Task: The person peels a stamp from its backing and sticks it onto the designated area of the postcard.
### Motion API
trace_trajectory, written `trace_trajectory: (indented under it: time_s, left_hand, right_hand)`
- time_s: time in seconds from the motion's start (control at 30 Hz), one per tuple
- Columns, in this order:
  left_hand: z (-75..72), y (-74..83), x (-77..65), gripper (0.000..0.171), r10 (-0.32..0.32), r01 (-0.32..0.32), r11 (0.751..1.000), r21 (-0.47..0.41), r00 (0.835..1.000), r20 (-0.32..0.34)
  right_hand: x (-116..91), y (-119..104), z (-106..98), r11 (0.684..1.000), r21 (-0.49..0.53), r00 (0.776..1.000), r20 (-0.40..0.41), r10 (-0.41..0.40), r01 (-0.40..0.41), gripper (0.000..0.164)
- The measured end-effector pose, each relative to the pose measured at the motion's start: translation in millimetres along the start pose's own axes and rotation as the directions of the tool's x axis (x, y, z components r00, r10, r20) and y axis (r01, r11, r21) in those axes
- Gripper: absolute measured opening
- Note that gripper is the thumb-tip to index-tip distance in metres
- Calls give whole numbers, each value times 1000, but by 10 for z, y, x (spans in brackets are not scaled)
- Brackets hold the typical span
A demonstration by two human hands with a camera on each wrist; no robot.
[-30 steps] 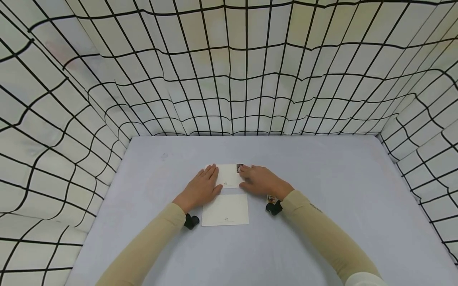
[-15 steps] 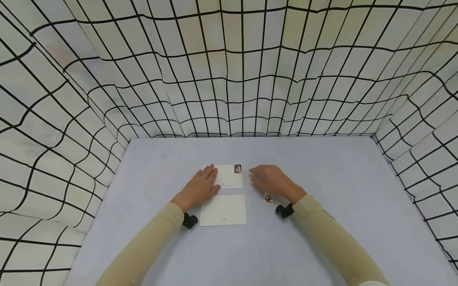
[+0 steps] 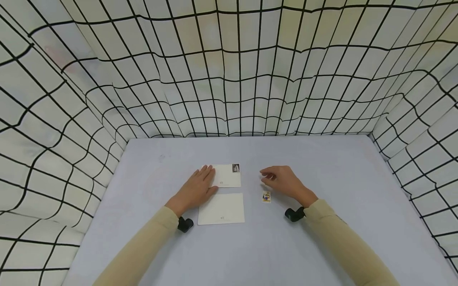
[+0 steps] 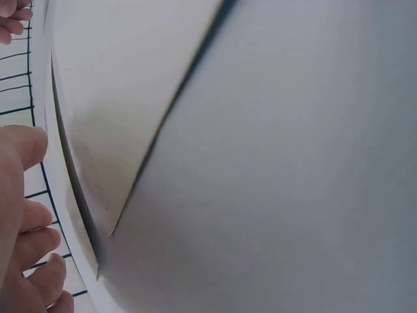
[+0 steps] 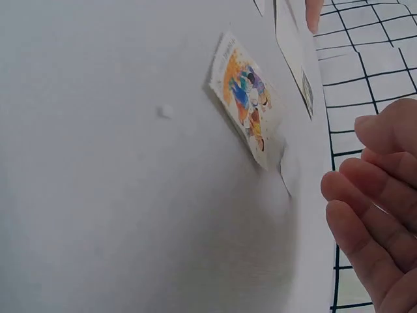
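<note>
Two white envelopes lie flat, one behind the other, in the head view. The far envelope (image 3: 227, 179) bears a dark stamp (image 3: 235, 168) in its top right corner; the near envelope (image 3: 222, 210) has only a small print low on it. My left hand (image 3: 196, 187) rests with straight fingers over the far envelope's left part, its thumb by the gap between the two. To their right, a colourful stamp (image 3: 266, 196) with perforated edges lies on the table. My right hand (image 3: 284, 180) hovers just beyond that stamp (image 5: 246, 98), fingers loosely bent, holding nothing.
Black netting (image 3: 239, 79) over white walls encloses the table (image 3: 304, 254) at the back and both sides. A tiny white scrap (image 5: 165, 111) and a thin curled bit of paper (image 5: 287, 173) lie near the colourful stamp.
My right hand has left the far envelope's stamped corner and moved right, uncovering the dark stamp and the colourful stamp. My left hand stays on the far envelope.
</note>
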State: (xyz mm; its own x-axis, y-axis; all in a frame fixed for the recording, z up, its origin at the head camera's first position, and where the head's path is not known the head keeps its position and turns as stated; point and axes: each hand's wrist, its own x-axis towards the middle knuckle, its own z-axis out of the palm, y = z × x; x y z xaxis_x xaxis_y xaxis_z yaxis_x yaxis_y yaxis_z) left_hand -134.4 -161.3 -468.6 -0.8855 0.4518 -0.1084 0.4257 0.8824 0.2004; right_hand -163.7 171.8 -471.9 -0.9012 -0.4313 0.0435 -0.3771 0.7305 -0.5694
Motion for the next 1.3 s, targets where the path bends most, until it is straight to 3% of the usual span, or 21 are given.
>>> trace_trajectory:
  time_s: [0.27,0.43,0.67,0.97,1.3]
  left_hand:
    - [5,38,-141,69,13,-13,999,31,1000,-9]
    - [8,97,-232,70,18,-18,1000,4,1000,-10]
    - [105,167,-372,71,51,-51,999,12,998,-37]
    - [205,249,-593,70,78,-77,997,14,995,-56]
    - [254,331,-738,71,91,-91,996,-11,996,-17]
  right_hand:
    - [-123,69,10,997,68,999,24,43,-45,24]
    - [-194,107,9,994,97,998,38,46,-50,21]
    - [-306,115,26,987,133,995,55,85,-92,18]
    - [-389,69,76,978,123,985,38,167,-170,26]
    - [-402,29,150,989,47,989,29,142,-143,26]
